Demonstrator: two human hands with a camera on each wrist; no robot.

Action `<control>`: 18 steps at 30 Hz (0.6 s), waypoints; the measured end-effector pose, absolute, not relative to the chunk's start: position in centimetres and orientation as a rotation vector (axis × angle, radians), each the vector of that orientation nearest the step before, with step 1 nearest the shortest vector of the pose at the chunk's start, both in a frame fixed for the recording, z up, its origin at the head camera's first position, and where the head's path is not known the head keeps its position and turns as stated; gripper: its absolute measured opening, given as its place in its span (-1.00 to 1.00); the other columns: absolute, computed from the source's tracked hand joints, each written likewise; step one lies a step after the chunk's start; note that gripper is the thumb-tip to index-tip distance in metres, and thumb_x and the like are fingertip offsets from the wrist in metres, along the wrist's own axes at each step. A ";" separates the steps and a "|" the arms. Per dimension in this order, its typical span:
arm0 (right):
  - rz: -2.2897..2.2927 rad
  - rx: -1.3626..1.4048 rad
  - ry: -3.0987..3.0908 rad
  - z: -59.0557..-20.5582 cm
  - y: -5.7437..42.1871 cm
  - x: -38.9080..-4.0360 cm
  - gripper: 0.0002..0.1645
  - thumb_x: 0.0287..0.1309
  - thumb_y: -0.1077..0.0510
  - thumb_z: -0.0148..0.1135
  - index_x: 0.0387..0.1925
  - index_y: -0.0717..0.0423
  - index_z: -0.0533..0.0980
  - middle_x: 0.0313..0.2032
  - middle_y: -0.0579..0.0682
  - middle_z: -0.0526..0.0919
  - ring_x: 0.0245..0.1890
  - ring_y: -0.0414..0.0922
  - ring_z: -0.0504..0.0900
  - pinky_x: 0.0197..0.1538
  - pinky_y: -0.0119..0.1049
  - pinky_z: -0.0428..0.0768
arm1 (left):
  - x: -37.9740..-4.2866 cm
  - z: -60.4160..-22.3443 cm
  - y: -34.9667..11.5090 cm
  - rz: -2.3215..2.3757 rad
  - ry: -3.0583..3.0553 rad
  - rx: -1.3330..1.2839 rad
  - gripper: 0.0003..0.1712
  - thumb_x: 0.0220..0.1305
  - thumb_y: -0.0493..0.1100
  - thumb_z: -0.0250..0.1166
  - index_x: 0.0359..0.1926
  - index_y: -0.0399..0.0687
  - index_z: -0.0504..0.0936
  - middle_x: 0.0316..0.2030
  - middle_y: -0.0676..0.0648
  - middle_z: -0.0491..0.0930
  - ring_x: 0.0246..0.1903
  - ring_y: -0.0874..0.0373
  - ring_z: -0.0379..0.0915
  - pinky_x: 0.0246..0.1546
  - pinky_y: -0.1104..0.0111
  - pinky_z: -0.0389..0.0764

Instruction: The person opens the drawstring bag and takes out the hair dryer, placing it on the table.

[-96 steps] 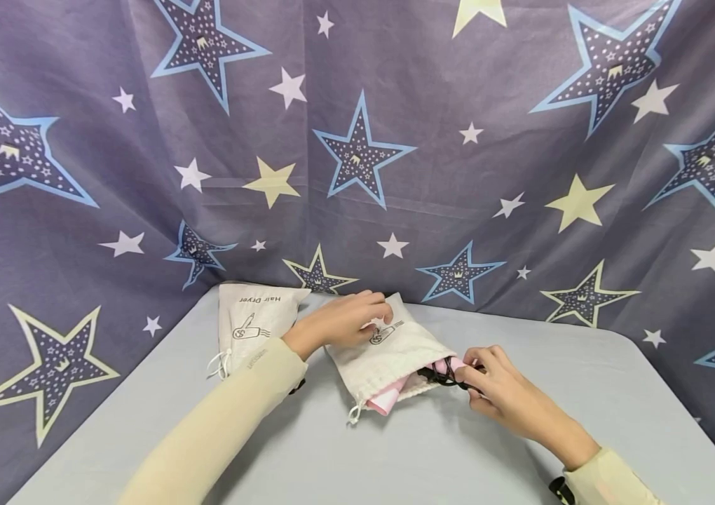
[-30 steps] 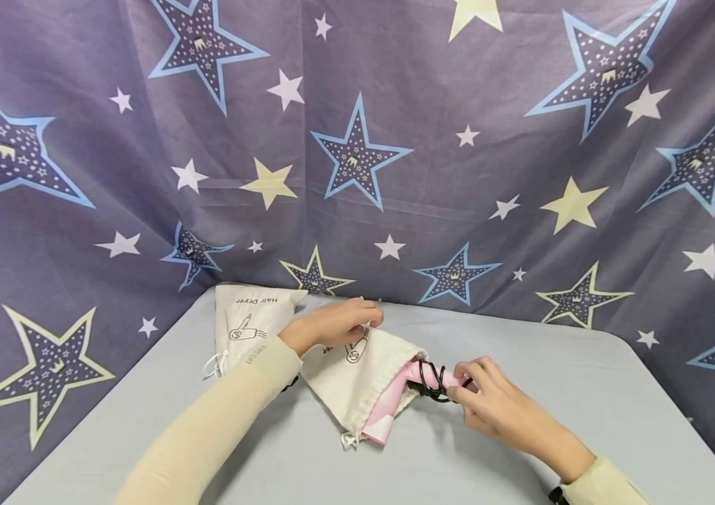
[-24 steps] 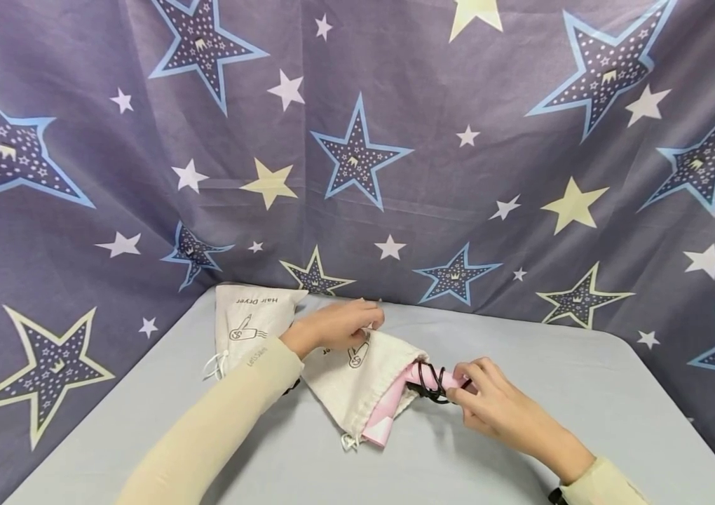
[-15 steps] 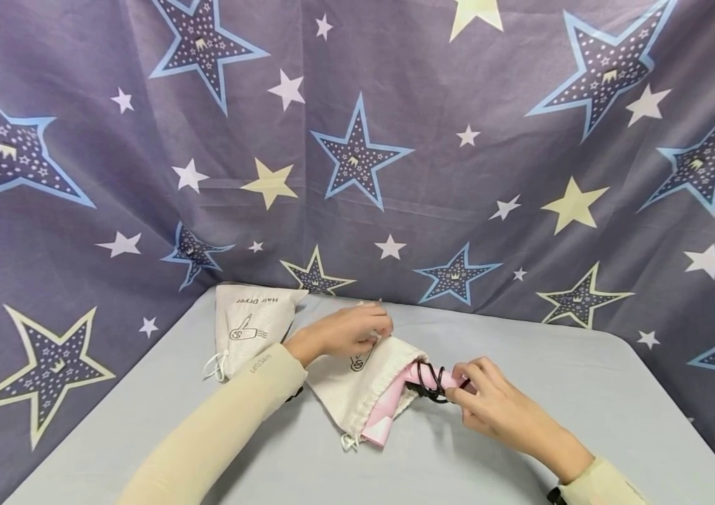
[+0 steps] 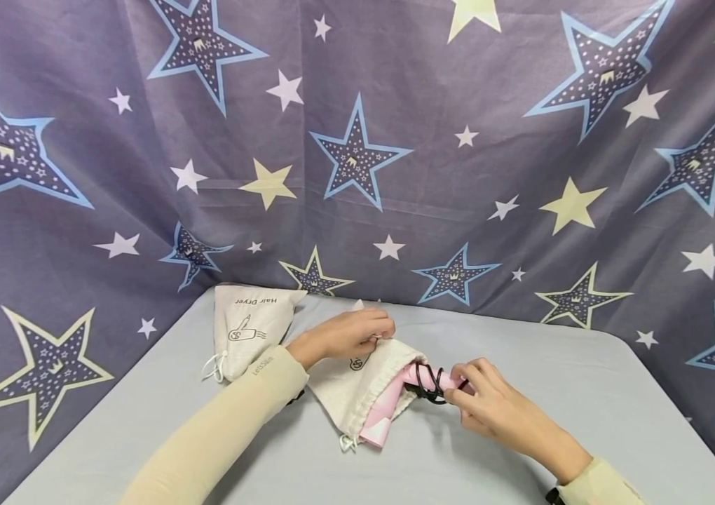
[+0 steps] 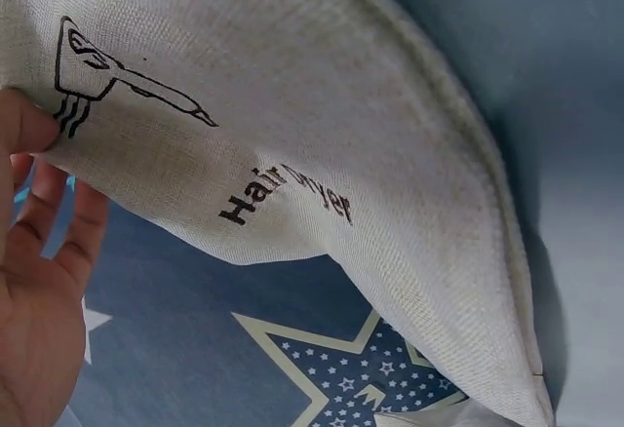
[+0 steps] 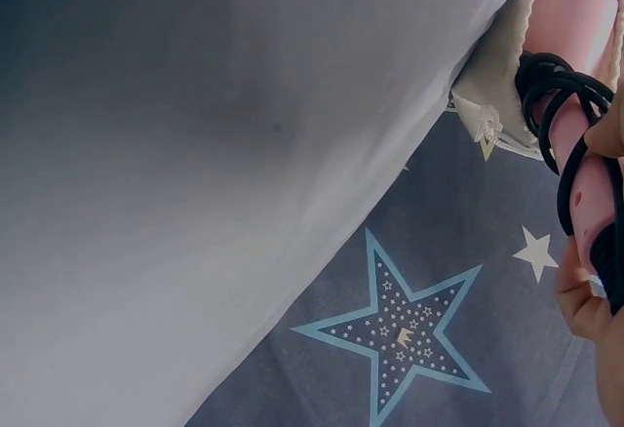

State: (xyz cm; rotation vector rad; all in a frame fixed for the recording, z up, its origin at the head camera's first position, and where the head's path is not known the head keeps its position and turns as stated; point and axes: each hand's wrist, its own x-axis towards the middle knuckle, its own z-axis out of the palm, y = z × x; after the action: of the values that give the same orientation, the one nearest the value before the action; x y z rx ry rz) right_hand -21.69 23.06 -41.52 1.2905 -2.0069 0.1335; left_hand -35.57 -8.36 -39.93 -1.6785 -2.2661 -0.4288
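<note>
A cream drawstring bag (image 5: pixel 338 386) printed "Hair Dryer" lies at the middle of the table, its mouth facing front right. Part of a pink hair dryer (image 5: pixel 385 408) sticks out of that mouth; the rest is hidden inside. My left hand (image 5: pixel 345 335) pinches the bag's far edge, thumb on the printed face and fingers behind it, as the left wrist view shows. On the other side my right hand (image 5: pixel 496 403) grips the dryer's handle (image 7: pixel 575 159), which has a black cord (image 5: pixel 428 384) looped round it.
A second cream "Hair Dryer" bag (image 5: pixel 250 333) with a white drawstring lies at the back left, behind my left forearm. The pale blue tabletop (image 5: pixel 433 470) ends at a star-patterned curtain (image 5: pixel 490 175) at the back and sides.
Compared with 3.2 seconds ago, more of the hair dryer shows outside the bag, and the bag's mouth has shifted left. In the last second my left hand has slid slightly right along the bag.
</note>
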 end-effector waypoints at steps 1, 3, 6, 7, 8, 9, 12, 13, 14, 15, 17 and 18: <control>0.132 1.290 -2.008 -41.5 23.1 -21.7 -0.60 0.15 0.21 -0.20 -0.25 -0.11 0.58 -0.13 -0.01 0.54 -0.14 -0.06 0.44 -0.15 -0.29 0.51 | -35.6 -40.0 -8.4 -0.438 -2.257 -1.683 -0.62 0.01 -0.54 0.16 -0.27 0.01 0.43 -0.30 0.05 0.39 -0.25 0.19 0.30 -0.15 0.37 0.38; 0.131 1.289 -2.009 -41.6 23.1 -21.7 -0.60 0.15 0.21 -0.21 -0.25 -0.11 0.59 -0.13 -0.01 0.54 -0.14 -0.06 0.44 -0.15 -0.30 0.51 | -35.6 -40.1 -8.5 -0.449 -2.246 -1.683 -0.62 -0.01 -0.55 0.15 -0.27 0.00 0.42 -0.31 0.04 0.37 -0.26 0.18 0.29 -0.16 0.36 0.37; 0.128 1.289 -2.018 -41.6 23.2 -21.6 -0.59 0.16 0.20 -0.21 -0.24 -0.12 0.59 -0.11 -0.01 0.54 -0.13 -0.06 0.44 -0.14 -0.31 0.51 | -35.7 -40.3 -8.8 -0.457 -2.249 -1.673 -0.60 -0.04 -0.56 0.16 -0.28 0.00 0.41 -0.32 0.03 0.36 -0.26 0.19 0.28 -0.18 0.36 0.37; 0.128 1.289 -2.020 -41.6 23.2 -21.6 -0.59 0.16 0.20 -0.21 -0.24 -0.12 0.59 -0.11 -0.01 0.54 -0.12 -0.07 0.44 -0.14 -0.32 0.51 | -35.8 -40.4 -8.9 -0.455 -2.249 -1.672 -0.61 -0.05 -0.55 0.16 -0.29 0.00 0.41 -0.33 0.02 0.36 -0.26 0.19 0.28 -0.19 0.36 0.37; 0.129 1.290 -2.022 -41.7 23.3 -21.6 -0.59 0.16 0.20 -0.21 -0.23 -0.12 0.60 -0.11 -0.01 0.54 -0.12 -0.07 0.44 -0.14 -0.32 0.51 | -35.9 -40.4 -8.9 -0.450 -2.250 -1.669 -0.61 -0.05 -0.55 0.16 -0.29 0.00 0.41 -0.33 0.02 0.35 -0.26 0.19 0.28 -0.19 0.36 0.37; 0.129 1.292 -2.024 -41.7 23.3 -21.6 -0.59 0.16 0.20 -0.20 -0.23 -0.12 0.60 -0.10 -0.01 0.54 -0.12 -0.07 0.44 -0.14 -0.32 0.51 | -35.9 -40.5 -9.0 -0.454 -2.258 -1.671 -0.61 -0.05 -0.55 0.16 -0.29 0.00 0.41 -0.33 0.02 0.35 -0.25 0.19 0.29 -0.18 0.36 0.37; 0.131 1.297 -2.022 -41.7 23.4 -21.6 -0.59 0.15 0.21 -0.20 -0.22 -0.11 0.60 -0.10 0.00 0.54 -0.12 -0.06 0.43 -0.14 -0.31 0.51 | -36.2 -40.4 -9.3 -0.465 -2.275 -1.671 -0.63 -0.05 -0.54 0.17 -0.31 -0.01 0.40 -0.35 0.04 0.34 -0.24 0.19 0.30 -0.14 0.34 0.38; 0.135 1.299 -2.020 -41.7 23.4 -21.6 -0.58 0.14 0.21 -0.19 -0.22 -0.11 0.60 -0.10 0.00 0.54 -0.12 -0.05 0.43 -0.14 -0.29 0.51 | -36.3 -40.4 -9.4 -0.465 -2.284 -1.665 -0.64 -0.04 -0.54 0.17 -0.32 -0.01 0.40 -0.35 0.05 0.34 -0.24 0.19 0.30 -0.12 0.33 0.38; 0.140 1.302 -2.016 -41.7 23.4 -21.6 -0.58 0.13 0.21 -0.19 -0.21 -0.10 0.60 -0.10 0.01 0.54 -0.13 -0.04 0.43 -0.15 -0.29 0.51 | -36.4 -40.3 -9.6 -0.478 -2.295 -1.657 -0.64 -0.05 -0.54 0.18 -0.33 -0.01 0.40 -0.35 0.05 0.34 -0.25 0.19 0.30 -0.10 0.31 0.37; 0.141 1.301 -2.011 -41.6 23.5 -21.6 -0.58 0.13 0.22 -0.19 -0.21 -0.10 0.60 -0.10 0.02 0.54 -0.13 -0.04 0.43 -0.15 -0.28 0.52 | -36.5 -40.3 -9.7 -0.485 -2.307 -1.646 -0.64 -0.05 -0.54 0.18 -0.33 0.00 0.40 -0.36 0.05 0.34 -0.26 0.20 0.29 -0.09 0.31 0.37; 0.143 1.294 -1.999 -41.6 23.6 -21.6 -0.59 0.13 0.21 -0.19 -0.21 -0.09 0.59 -0.11 0.02 0.54 -0.13 -0.03 0.44 -0.16 -0.27 0.52 | -36.7 -40.4 -9.9 -0.493 -2.321 -1.621 -0.64 -0.05 -0.53 0.18 -0.35 0.01 0.40 -0.37 0.05 0.33 -0.28 0.20 0.28 -0.08 0.28 0.35; 0.145 1.291 -1.993 -41.5 23.6 -21.6 -0.59 0.13 0.21 -0.19 -0.21 -0.09 0.59 -0.11 0.02 0.54 -0.14 -0.03 0.44 -0.17 -0.26 0.52 | -36.8 -40.4 -10.0 -0.495 -2.325 -1.612 -0.64 -0.05 -0.54 0.19 -0.35 0.01 0.41 -0.37 0.05 0.34 -0.29 0.19 0.28 -0.09 0.28 0.35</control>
State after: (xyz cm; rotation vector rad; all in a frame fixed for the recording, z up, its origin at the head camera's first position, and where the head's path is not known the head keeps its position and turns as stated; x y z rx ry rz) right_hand -21.59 23.64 -41.53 1.2911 -1.9931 0.1448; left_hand -36.77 -10.04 -40.36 -1.6117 -2.3251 -0.4953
